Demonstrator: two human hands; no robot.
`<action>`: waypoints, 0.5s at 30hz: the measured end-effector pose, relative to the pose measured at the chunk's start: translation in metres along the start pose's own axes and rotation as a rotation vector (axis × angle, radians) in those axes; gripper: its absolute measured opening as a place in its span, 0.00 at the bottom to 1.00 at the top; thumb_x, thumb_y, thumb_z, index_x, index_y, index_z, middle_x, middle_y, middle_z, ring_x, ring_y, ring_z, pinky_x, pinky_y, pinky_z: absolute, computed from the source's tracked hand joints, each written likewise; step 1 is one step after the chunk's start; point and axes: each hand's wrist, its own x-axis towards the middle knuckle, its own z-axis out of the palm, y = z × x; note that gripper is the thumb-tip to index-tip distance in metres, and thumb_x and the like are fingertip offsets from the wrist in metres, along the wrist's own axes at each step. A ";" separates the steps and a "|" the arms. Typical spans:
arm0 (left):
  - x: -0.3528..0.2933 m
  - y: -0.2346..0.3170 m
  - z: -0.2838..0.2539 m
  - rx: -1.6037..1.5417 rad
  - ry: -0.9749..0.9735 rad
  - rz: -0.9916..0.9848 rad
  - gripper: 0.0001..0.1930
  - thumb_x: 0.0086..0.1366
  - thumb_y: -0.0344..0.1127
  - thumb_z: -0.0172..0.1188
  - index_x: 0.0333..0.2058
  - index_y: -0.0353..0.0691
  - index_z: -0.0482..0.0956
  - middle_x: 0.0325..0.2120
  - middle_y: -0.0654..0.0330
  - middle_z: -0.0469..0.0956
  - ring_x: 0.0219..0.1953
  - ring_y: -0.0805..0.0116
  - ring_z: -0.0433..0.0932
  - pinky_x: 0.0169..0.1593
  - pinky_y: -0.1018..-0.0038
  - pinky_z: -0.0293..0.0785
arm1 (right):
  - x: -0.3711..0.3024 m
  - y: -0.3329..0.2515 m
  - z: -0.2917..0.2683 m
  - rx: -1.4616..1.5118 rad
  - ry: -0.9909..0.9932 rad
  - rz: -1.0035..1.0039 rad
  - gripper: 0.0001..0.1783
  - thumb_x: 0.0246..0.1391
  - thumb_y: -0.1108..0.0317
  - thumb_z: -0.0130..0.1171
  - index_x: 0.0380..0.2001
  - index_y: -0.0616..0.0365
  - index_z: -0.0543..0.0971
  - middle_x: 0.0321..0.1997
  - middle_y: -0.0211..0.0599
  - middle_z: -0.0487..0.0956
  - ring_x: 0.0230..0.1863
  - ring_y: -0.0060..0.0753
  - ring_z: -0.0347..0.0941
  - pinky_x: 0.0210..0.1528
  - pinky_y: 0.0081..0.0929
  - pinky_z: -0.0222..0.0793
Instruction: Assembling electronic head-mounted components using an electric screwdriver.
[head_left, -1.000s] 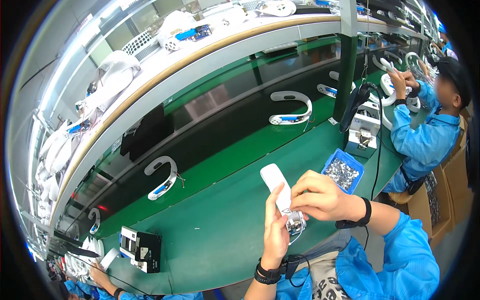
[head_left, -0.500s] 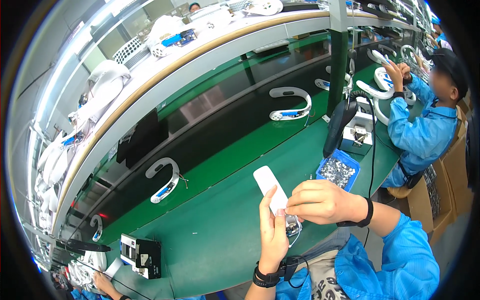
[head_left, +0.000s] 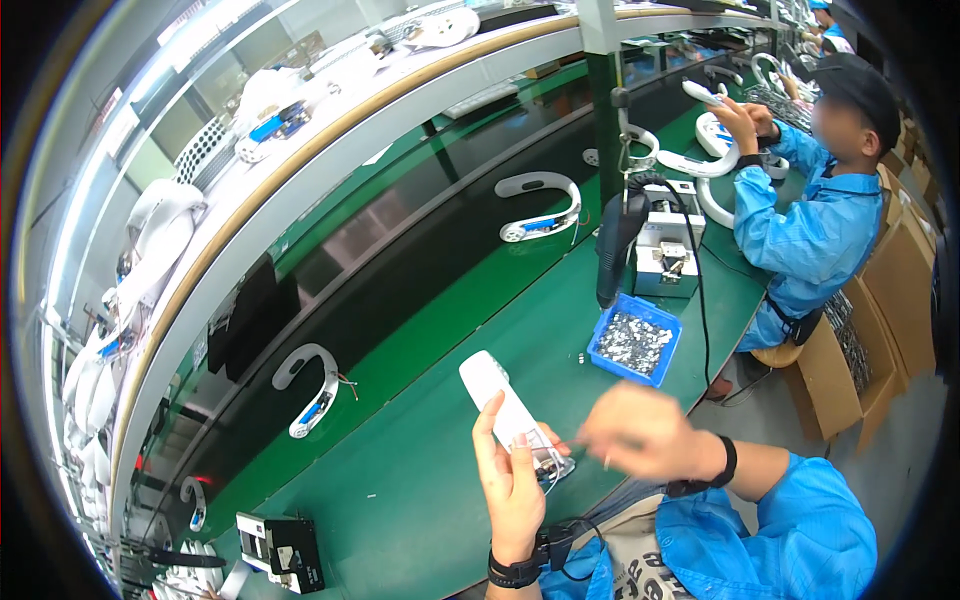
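Observation:
My left hand (head_left: 512,485) is wrapped round a white plastic housing (head_left: 492,385), a long rounded piece that slants up and away over the near side of the bench. Small metal and electronic parts show at its lower end (head_left: 550,465), with thin wires coming out. Just right of that end is my right hand (head_left: 645,430), blurred by motion, its fingers pinched together. A thin reddish wire (head_left: 572,442) runs from the housing to those fingertips. Beyond my right hand stands a blue tray (head_left: 653,378) of small metal parts.
A dark power screwdriver (head_left: 622,240) hangs over the bench beside a box-shaped device (head_left: 668,262). Curved white housings (head_left: 545,183) lie on the green conveyor belt (head_left: 420,350). A black-and-white device (head_left: 285,550) sits at lower left. A co-worker (head_left: 820,200) works at the right.
My right hand has moved away from the housing to the right, drawing the thin wire out between them. The view has shifted, so the tray and screwdriver appear farther left.

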 end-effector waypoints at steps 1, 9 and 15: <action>-0.002 0.001 0.002 0.016 0.023 0.006 0.25 0.81 0.29 0.43 0.73 0.43 0.56 0.34 0.52 0.80 0.33 0.67 0.82 0.43 0.69 0.81 | -0.002 0.009 -0.009 -0.023 0.227 0.185 0.08 0.56 0.76 0.66 0.40 0.63 0.83 0.41 0.40 0.84 0.44 0.42 0.81 0.51 0.40 0.76; -0.010 0.008 -0.007 0.068 0.054 0.033 0.24 0.81 0.32 0.41 0.73 0.44 0.56 0.30 0.54 0.78 0.28 0.66 0.79 0.37 0.65 0.82 | 0.094 0.098 -0.036 0.466 0.490 0.359 0.45 0.62 0.60 0.69 0.75 0.64 0.59 0.67 0.46 0.71 0.71 0.37 0.66 0.76 0.35 0.56; -0.009 0.004 0.015 0.054 0.160 0.056 0.25 0.80 0.34 0.42 0.73 0.42 0.55 0.27 0.55 0.75 0.25 0.67 0.76 0.35 0.67 0.79 | 0.109 0.115 -0.054 0.419 0.316 0.076 0.32 0.61 0.66 0.69 0.66 0.60 0.71 0.60 0.33 0.74 0.64 0.26 0.68 0.67 0.31 0.64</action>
